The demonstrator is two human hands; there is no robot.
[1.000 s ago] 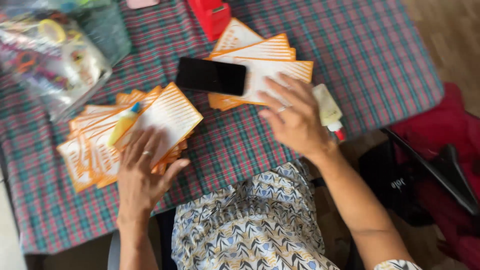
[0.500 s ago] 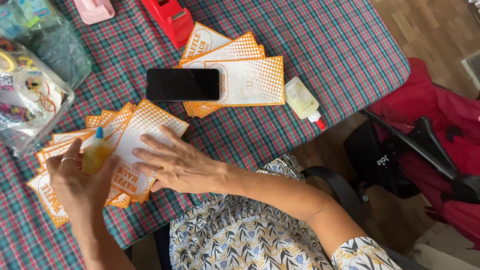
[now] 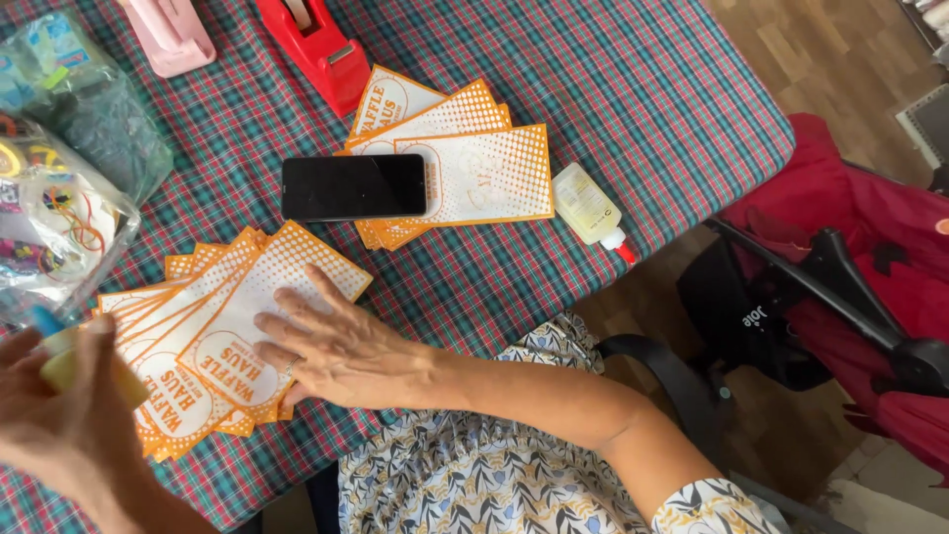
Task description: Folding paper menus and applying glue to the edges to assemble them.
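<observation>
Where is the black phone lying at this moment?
In the head view, the black phone lies mid-table on the plaid cloth, overlapping the upper stack of orange-and-white cards, below the red tape dispenser.

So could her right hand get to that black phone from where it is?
Probably yes. The right hand lies flat on the near fan of orange cards, and only bare tablecloth and card edge lie between it and the phone.
</observation>
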